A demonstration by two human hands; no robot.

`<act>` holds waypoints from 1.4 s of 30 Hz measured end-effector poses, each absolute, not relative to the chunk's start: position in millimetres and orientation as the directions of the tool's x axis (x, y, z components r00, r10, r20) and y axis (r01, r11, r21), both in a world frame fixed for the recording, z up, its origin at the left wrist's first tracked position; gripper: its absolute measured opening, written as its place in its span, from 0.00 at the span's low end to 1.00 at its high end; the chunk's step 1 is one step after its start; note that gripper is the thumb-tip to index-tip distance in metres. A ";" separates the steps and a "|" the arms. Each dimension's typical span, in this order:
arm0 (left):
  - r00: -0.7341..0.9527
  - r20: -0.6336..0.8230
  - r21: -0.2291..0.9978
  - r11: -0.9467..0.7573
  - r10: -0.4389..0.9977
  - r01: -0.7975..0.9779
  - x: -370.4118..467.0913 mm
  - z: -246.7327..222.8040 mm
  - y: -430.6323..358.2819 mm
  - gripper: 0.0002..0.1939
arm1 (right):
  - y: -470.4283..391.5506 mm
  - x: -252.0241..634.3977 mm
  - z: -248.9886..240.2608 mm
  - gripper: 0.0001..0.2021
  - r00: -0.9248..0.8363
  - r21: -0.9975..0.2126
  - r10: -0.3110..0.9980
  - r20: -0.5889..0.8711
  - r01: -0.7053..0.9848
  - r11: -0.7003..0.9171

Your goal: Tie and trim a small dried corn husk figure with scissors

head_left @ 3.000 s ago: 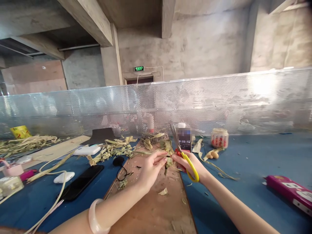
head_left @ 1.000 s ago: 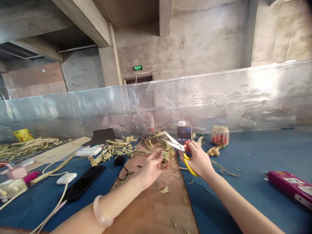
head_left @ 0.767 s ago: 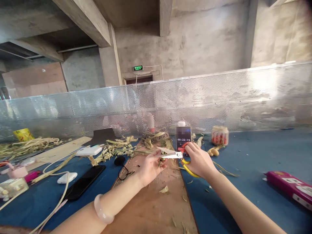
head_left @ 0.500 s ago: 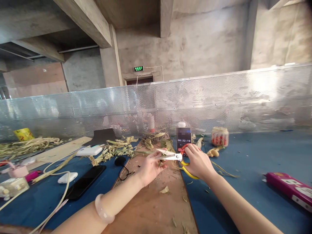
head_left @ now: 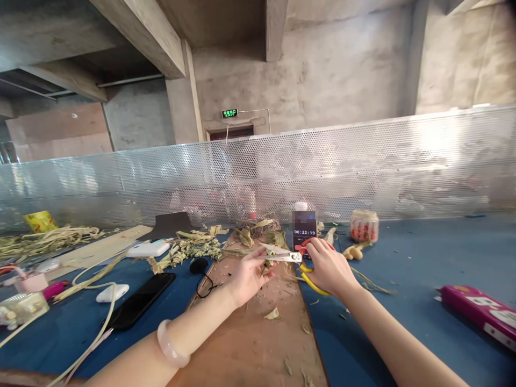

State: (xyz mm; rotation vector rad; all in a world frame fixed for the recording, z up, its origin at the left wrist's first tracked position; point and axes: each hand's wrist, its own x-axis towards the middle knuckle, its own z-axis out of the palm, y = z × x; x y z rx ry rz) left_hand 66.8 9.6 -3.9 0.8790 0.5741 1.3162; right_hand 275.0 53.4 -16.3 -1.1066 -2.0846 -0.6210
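My right hand [head_left: 328,269] is wrapped round the red-and-yellow handles of a pair of scissors [head_left: 294,257]. The blades point left, slightly apart, and reach over the fingers of my left hand [head_left: 250,279]. Between its thumb and fingertips my left hand pinches a small green dried plant piece [head_left: 267,264], partly hidden by the blades and fingers. Both hands are above a brown board [head_left: 250,344] scattered with dry leaf scraps. Just behind the scissors stands a phone [head_left: 305,228] showing a timer.
Dried plant stalks [head_left: 189,250] lie left of the board. A black phone [head_left: 141,302], white case [head_left: 112,293] and cables are on the blue tabletop [head_left: 403,322]. To the right are a jar [head_left: 364,226] and a magenta box [head_left: 479,312]. A perforated metal screen [head_left: 322,166] runs behind.
The scissors have shifted slightly up, and more of the plant piece shows below the blades. My two hands stay almost where they were.
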 end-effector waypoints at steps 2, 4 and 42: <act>0.185 0.111 0.816 0.017 0.977 -0.577 66.7 -3.9 9.8 0.15 | 52.4 274.7 -15.6 0.09 -0.405 0.105 0.511 0.758 0.849 0.517; 0.199 0.119 0.818 0.017 0.973 -0.575 66.1 -4.7 10.6 0.15 | 52.0 274.6 -15.4 0.08 -0.404 0.118 0.497 0.768 0.852 0.510; 0.141 0.036 0.780 0.060 0.989 -0.623 67.2 -4.7 11.2 0.04 | 59.8 276.0 -20.9 0.08 -0.376 0.198 0.378 0.846 0.880 0.431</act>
